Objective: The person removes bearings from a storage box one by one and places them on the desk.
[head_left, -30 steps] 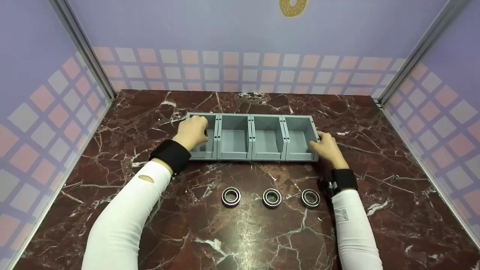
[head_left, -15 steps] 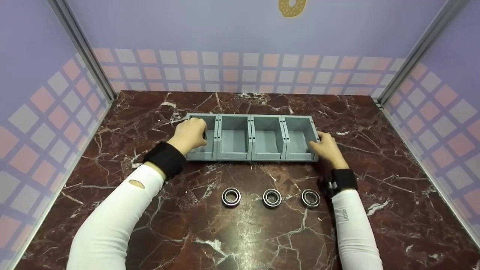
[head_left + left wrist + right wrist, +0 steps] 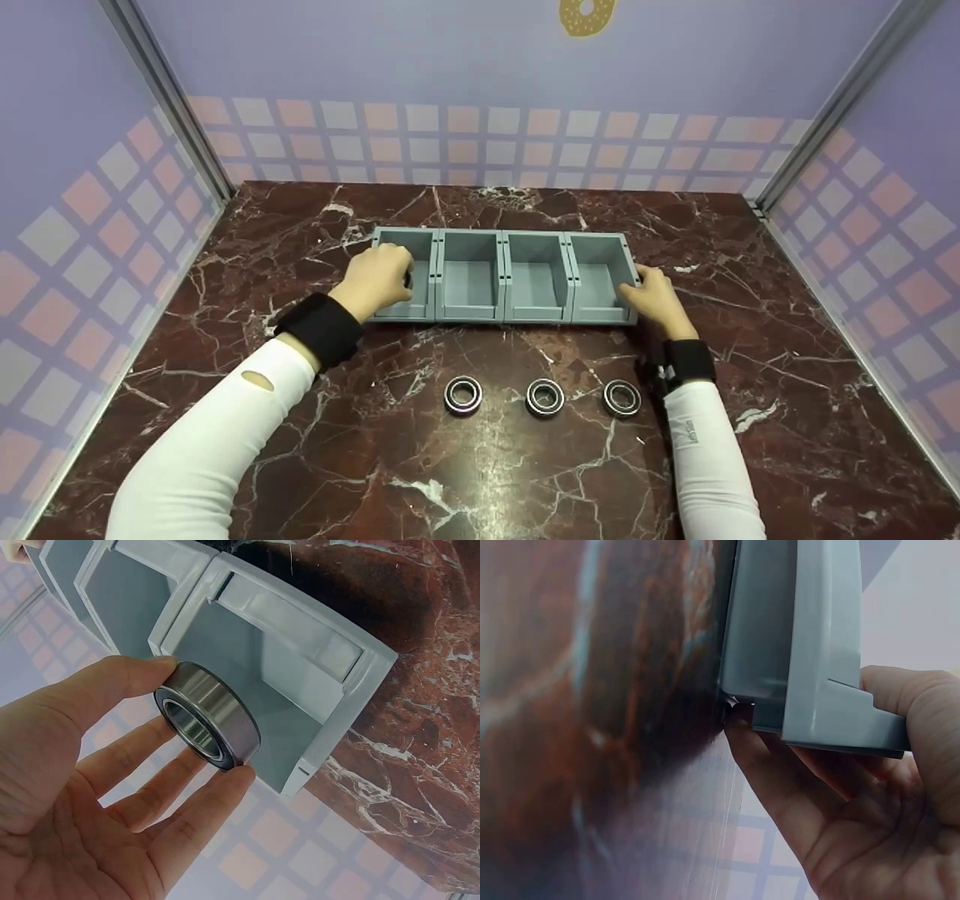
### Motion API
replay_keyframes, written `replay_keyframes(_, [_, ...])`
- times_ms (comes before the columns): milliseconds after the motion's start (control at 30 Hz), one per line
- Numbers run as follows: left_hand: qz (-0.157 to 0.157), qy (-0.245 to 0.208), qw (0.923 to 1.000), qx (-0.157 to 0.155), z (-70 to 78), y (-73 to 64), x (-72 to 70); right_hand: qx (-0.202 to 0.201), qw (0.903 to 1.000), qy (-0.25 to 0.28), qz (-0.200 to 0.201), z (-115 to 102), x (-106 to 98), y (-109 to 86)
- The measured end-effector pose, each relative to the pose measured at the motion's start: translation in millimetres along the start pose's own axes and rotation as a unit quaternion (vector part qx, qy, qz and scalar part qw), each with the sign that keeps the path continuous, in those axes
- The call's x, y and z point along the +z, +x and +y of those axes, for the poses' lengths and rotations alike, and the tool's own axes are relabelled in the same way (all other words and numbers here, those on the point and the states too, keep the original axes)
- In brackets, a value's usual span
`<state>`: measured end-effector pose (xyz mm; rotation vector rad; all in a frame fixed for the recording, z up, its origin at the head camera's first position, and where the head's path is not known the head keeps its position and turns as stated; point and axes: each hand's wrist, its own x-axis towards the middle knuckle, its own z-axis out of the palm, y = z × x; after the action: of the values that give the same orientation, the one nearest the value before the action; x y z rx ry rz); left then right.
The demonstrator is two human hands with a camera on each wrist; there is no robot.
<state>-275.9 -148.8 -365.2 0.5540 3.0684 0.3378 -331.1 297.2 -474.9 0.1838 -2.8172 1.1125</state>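
Note:
My left hand (image 3: 375, 279) pinches a steel ball bearing (image 3: 214, 716) between thumb and fingertips, over the leftmost compartment of a grey row of joined bins (image 3: 469, 311). In the left wrist view the ring is tilted, its bore facing the palm. At the other end of the row, my right hand (image 3: 656, 298) grips the outer side wall of the rightmost bin (image 3: 821, 652), thumb at the rim and fingers along the outside. Three more bearings lie flat in front of the bins: a left one (image 3: 463, 395), a middle one (image 3: 544, 397) and a right one (image 3: 622, 398).
The dark red marbled tabletop (image 3: 480, 480) carries everything. A tiled-pattern back wall (image 3: 480, 142) and two side panels enclose it, with metal posts at the back corners.
The left hand has drifted slightly toward me and to the left, still pinching the bearing; its forearm has swung left. The right hand, bins and three loose bearings look unmoved.

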Motion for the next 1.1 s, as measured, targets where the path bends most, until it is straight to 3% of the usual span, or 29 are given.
replay_keyframes(667, [0.012, 0.007, 0.9988, 0.047, 6.8, -22.7, 8.6, 0.008, 1.0000, 0.003, -0.003, 0, 0, 0.1])
replay_keyframes(1100, [-0.006, -0.001, 0.9980, 0.063, 10.4, -39.6, 17.4, 0.004, 0.9999, 0.007, 0.007, 2, 2, 0.5])
